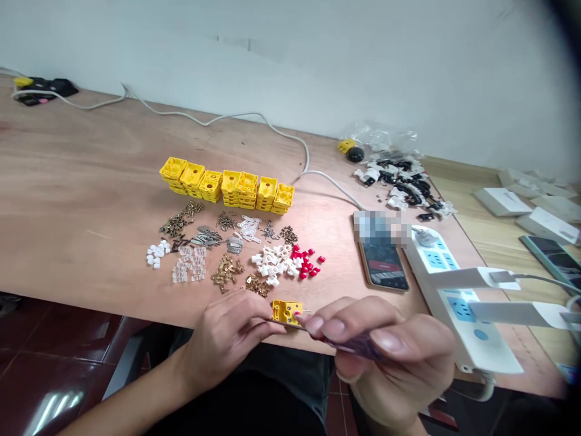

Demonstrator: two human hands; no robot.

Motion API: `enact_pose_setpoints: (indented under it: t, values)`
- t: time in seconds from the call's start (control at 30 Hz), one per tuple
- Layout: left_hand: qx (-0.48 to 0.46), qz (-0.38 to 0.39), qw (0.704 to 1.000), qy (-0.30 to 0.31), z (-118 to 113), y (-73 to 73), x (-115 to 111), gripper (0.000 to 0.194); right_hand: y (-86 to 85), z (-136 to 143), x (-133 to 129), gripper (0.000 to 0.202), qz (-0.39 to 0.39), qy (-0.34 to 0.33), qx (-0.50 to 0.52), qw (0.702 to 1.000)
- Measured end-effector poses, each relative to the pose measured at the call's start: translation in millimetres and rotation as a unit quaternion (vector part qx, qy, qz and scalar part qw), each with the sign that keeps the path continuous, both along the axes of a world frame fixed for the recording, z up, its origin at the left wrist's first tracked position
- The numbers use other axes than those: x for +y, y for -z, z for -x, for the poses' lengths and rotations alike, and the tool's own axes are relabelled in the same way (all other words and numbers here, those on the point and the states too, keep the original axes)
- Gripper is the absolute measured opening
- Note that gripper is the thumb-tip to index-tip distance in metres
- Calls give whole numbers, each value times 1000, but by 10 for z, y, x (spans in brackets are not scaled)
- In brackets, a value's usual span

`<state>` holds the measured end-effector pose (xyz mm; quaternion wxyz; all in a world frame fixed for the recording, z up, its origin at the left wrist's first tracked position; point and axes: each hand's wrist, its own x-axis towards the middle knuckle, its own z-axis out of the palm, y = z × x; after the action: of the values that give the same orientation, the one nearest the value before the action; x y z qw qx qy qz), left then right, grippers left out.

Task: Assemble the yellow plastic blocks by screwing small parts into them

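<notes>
My right hand [385, 351] grips a screwdriver [358, 346] by its dark purple, see-through handle. Its thin shaft points left, toward the pinched fingertips of my left hand [236, 324]. The shaft's tip is hidden there, and what else those fingers hold I cannot make out. Just behind the shaft, at the table's front edge, is a yellow plastic housing [287, 311] with its inside facing up and small metal parts in it. Part of it is covered by the shaft and my fingers.
Stacked yellow housings [227, 188] stand in a row mid-table. Before them lie piles of screws [224, 221], brass parts [227, 270], clear pieces [189, 264], white plastic parts [275, 261] and red caps [308, 266]. Rightward are a phone [384, 260] and a power strip [472, 309].
</notes>
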<state>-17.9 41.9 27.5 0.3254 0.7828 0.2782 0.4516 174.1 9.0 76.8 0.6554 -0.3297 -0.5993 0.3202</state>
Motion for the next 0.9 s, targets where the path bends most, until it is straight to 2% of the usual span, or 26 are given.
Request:
enact_pose_setpoints:
  t: [0.13,0.27,0.33,0.5,0.7,0.9]
  values:
    - [58,-85,994,-29,-6,24,0,28,35,-74,-21,35,-11,33,-24,999]
    - [116,-177,977,-13,-15,20,-8,16,27,-212,-131,35,-5,121,-18,992]
    - [148,-213,966,-4,-31,15,-10,16,38,-263,-184,35,2,144,-10,990]
    - [191,-264,945,2,-73,29,-4,19,104,-310,-212,36,23,111,-12,993]
    - [186,-266,946,-2,-85,47,-3,15,151,-340,-160,43,4,60,-25,998]
    - [192,-264,945,-1,-87,45,2,15,152,-330,-153,42,-5,53,-44,998]
